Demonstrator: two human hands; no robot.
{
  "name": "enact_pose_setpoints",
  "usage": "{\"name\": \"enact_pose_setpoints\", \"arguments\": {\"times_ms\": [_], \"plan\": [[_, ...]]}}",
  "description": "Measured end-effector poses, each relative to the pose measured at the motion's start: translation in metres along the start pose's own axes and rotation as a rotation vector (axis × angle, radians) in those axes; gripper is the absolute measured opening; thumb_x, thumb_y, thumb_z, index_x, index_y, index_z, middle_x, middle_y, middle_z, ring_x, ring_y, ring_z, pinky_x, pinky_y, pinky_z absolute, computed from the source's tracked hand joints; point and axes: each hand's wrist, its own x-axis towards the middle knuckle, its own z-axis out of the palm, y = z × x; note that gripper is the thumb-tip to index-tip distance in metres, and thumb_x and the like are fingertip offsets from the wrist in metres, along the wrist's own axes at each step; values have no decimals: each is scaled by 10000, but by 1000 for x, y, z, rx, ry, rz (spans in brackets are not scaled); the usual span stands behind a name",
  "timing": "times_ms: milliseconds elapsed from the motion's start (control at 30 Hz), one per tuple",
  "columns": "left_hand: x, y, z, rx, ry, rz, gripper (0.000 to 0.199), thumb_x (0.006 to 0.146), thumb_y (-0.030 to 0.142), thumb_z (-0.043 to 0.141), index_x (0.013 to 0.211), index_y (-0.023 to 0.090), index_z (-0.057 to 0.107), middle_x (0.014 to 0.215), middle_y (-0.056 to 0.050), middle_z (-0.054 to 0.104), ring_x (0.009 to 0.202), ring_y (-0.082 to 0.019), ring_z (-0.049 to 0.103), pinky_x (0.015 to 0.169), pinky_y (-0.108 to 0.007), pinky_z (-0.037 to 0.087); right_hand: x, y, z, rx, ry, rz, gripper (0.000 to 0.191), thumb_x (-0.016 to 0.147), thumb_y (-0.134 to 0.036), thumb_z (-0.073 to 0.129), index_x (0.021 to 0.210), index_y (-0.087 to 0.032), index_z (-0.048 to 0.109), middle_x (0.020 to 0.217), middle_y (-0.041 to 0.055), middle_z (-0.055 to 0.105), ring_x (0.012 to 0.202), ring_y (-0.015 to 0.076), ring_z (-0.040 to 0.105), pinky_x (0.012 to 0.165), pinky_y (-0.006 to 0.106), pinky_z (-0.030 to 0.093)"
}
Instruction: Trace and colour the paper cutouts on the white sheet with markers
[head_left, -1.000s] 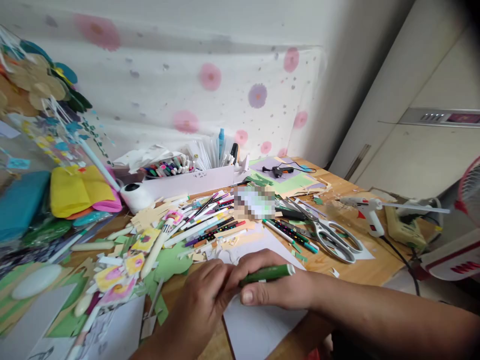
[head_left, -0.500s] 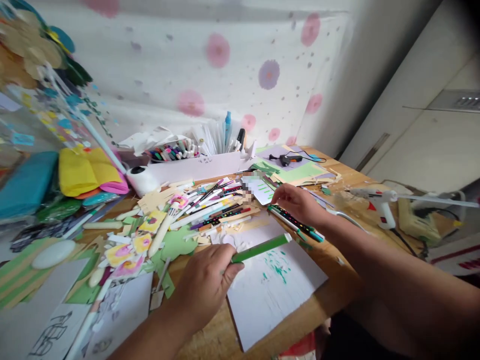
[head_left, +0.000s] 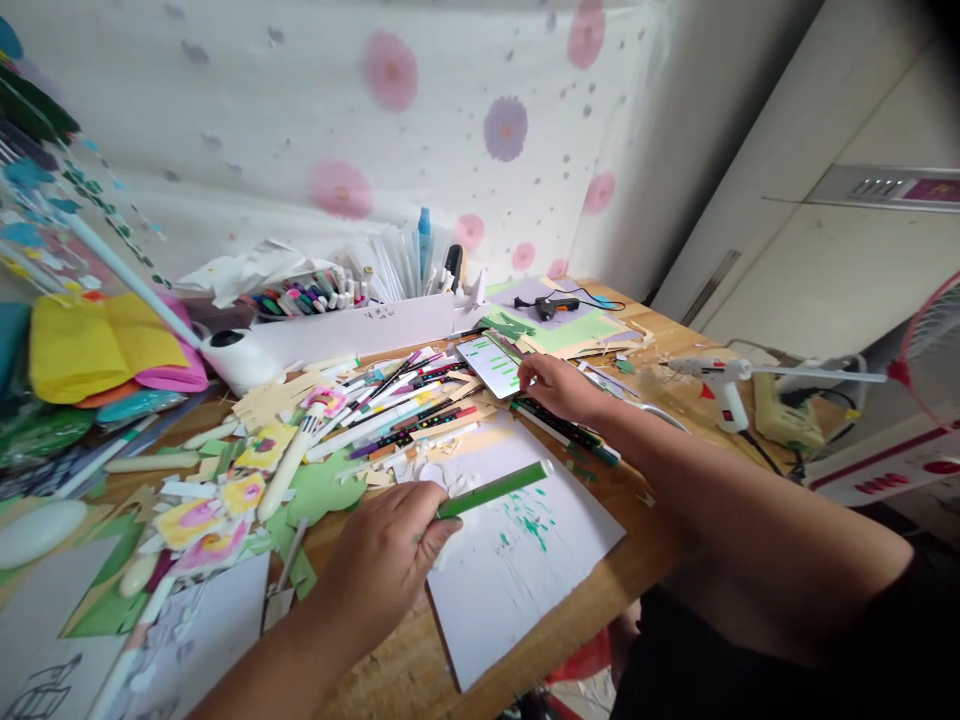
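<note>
My left hand (head_left: 401, 535) is closed around one end of a green stick (head_left: 495, 487) with a white tip. The stick points up to the right over a sheet of white paper (head_left: 517, 595) marked with green strokes. My right hand (head_left: 553, 385) reaches to the lower right edge of a phone (head_left: 489, 368), whose lit screen shows green bars. Its fingers are bent downward at the screen; whether they touch it is hard to tell. Dark and white pens (head_left: 566, 432) lie just below this hand.
Pens and paper scraps (head_left: 405, 410) cover the middle of the wooden table. Behind stands a white box (head_left: 352, 330) of markers. A black glue gun (head_left: 551, 305) lies at the back, a white glue gun (head_left: 724, 385) at the right. Paper flowers (head_left: 225, 510) lie left.
My right hand has moved from above the pens to the phone's edge. My left hand still grips the green stick. The view has turned slightly to the right.
</note>
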Motion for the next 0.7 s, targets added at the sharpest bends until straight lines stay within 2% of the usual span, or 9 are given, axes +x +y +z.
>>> {"name": "enact_pose_setpoints", "arguments": {"times_ms": [67,133,267,433,500,567,633,667,700], "plan": [[1,0,0,5,-10,-7,241,922,314,345,748,217,479,652,11,557,617,-175,541,555,-269,377,4,-1,1,-7,-13,17,184,775,-45,521,904,-141,611,861,44,649,771,163,567,711,285,442],[1,0,0,13,-18,-16,237,920,313,349,750,216,483,659,9,559,624,-177,542,559,-269,377,7,-2,2,-13,-27,35,137,861,-145,562,989,-129,610,944,55,650,826,169,602,751,322,491],[0,-2,1,28,-31,-41,235,926,317,348,770,211,488,685,0,566,651,-186,551,575,-274,383,14,0,8,-17,-18,52,304,923,-323,554,1178,-157,562,1172,83,591,976,207,617,816,412,532],[-1,-5,2,23,-23,-88,243,930,337,349,772,211,484,690,-2,561,660,-189,552,584,-277,392,8,-1,0,56,71,45,274,855,-117,564,1129,-111,563,1153,137,596,1053,252,542,903,460,440],[-1,-5,1,12,-13,-104,250,932,335,346,762,210,481,683,-1,564,650,-187,554,578,-275,394,-5,-13,-5,123,71,22,329,824,-52,516,1150,-97,537,1134,161,604,986,235,548,871,435,437],[-1,-5,1,-6,-3,-109,251,933,329,348,765,208,489,683,-3,575,643,-187,559,570,-274,395,-24,-32,-3,218,-28,-44,335,805,-84,550,1139,-110,543,988,109,657,795,176,579,750,352,474],[-1,-3,2,-34,-1,-92,254,933,328,353,776,203,509,700,-10,595,656,-192,571,570,-277,399,-43,-58,7,329,-195,-143,473,715,-185,711,1160,-155,554,861,28,674,673,131,583,636,265,481],[-1,-2,3,-50,-1,-75,267,935,336,355,774,201,520,704,-14,603,664,-193,578,576,-280,403,-52,-72,13,419,-278,-196,528,693,-259,749,1175,-174,550,839,6,665,652,117,584,597,235,473],[-2,-2,4,-69,-4,-56,284,938,346,356,772,199,533,711,-17,614,678,-194,588,590,-283,412,-58,-85,21,658,-385,-237,545,690,-306,758,1172,-163,549,799,5,650,643,118,579,560,223,457]]}}
